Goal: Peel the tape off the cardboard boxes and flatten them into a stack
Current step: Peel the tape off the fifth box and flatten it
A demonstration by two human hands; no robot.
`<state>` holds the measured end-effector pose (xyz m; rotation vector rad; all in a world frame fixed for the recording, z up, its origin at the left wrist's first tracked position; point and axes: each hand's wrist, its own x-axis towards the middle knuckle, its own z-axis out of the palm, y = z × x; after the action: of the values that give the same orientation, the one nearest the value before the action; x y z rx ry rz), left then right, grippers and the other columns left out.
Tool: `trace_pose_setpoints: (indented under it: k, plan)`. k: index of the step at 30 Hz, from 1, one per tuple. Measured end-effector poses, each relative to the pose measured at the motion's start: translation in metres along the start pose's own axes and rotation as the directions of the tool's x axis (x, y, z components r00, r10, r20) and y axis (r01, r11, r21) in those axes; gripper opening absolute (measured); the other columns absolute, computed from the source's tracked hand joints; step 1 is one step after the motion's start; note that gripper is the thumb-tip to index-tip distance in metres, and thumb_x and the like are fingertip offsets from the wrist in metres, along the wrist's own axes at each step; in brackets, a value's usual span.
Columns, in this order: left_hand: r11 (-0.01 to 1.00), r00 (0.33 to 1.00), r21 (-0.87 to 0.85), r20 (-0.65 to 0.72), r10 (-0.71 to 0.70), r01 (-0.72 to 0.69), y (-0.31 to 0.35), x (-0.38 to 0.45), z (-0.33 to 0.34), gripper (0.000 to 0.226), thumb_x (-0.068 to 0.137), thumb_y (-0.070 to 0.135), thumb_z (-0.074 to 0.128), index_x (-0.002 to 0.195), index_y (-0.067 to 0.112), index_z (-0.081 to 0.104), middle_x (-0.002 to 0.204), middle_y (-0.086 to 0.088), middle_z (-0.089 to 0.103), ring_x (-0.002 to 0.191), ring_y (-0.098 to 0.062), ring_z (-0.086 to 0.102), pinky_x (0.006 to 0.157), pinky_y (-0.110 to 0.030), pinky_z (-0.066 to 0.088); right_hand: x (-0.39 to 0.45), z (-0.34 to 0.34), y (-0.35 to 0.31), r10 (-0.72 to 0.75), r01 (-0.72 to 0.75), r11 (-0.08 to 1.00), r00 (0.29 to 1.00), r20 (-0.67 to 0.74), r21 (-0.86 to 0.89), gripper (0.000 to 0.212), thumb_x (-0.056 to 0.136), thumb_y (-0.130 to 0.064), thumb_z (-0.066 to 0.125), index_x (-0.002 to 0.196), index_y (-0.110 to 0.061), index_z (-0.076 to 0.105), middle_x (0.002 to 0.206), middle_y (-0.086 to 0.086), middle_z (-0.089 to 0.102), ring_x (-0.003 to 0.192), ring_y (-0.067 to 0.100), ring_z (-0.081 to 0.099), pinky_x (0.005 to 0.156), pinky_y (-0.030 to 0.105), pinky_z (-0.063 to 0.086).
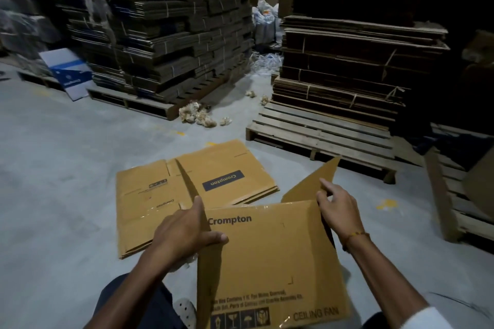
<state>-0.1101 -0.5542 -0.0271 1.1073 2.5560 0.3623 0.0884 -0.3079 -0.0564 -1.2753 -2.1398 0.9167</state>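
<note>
Head view: both hands on a Crompton ceiling-fan box (270, 262), held up over the lap, well clear of the floor (53, 181). Left hand (184, 235) grips the box's left edge, thumb on the printed face, fingers wrapped behind. Right hand (338, 203) pinches the right corner where an open flap (312, 184) sticks up. Clear tape (256, 207) glints along the top seam, so peeling looks unfinished here. Flattened stack (192, 189) lies on the floor just ahead, two or three sheets, not squared up. Risks, my read: pulling the flap before the tape is off likely tears the liner instead of releasing the seam; collapsing with tape left on could buckle a panel off its crease. Box is only held at two edges, so a hard tug on one side may twist it out of the other hand. Dropping it on the skewed stack makes the pile drift further. Balled-up tape scraps (197, 115) near the pallets (320, 136) are a slip hazard.
</note>
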Motion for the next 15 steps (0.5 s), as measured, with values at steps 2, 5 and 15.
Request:
trace_pose_setpoints:
  k: [2, 5, 15]
  plan:
    - [0.997, 0.997, 0.074, -0.080, 0.023, -0.017, 0.009, 0.001, 0.005, 0.096, 0.080, 0.066, 0.068, 0.152, 0.021, 0.024, 0.123, 0.004, 0.068, 0.090, -0.012, 0.059, 0.056, -0.022, 0.038, -0.012, -0.007, 0.007, 0.043, -0.033, 0.994, 0.994, -0.102, 0.101, 0.045, 0.103, -0.019, 0.051, 0.147, -0.014, 0.051, 0.140, 0.006, 0.059, 0.127, 0.023, 0.053, 0.103, 0.034, 0.042]
    - [0.981, 0.979, 0.183, -0.180, 0.090, -0.057, 0.014, 0.007, 0.016, 0.104, 0.081, 0.070, 0.063, 0.158, 0.024, 0.010, 0.125, 0.004, 0.067, 0.093, -0.016, 0.061, 0.061, -0.029, 0.038, -0.024, -0.013, 0.018, 0.141, -0.116, 0.980, 0.978, -0.156, 0.164, 0.047, 0.102, -0.018, 0.054, 0.148, -0.012, 0.050, 0.144, 0.008, 0.056, 0.132, 0.025, 0.052, 0.107, 0.036, 0.041]
    - [0.970, 0.991, -0.245, -0.127, -0.046, 0.014, -0.021, 0.011, 0.078, 0.100, 0.085, 0.058, 0.068, 0.160, 0.022, 0.012, 0.133, -0.003, 0.064, 0.094, -0.008, 0.063, 0.075, -0.027, 0.054, -0.034, -0.010, 0.054, 0.193, -0.068, 0.849, 0.963, 0.187, -0.524, 0.035, 0.097, -0.052, 0.049, 0.082, -0.021, 0.059, 0.079, 0.003, 0.068, 0.080, 0.029, 0.069, 0.071, 0.035, 0.057]
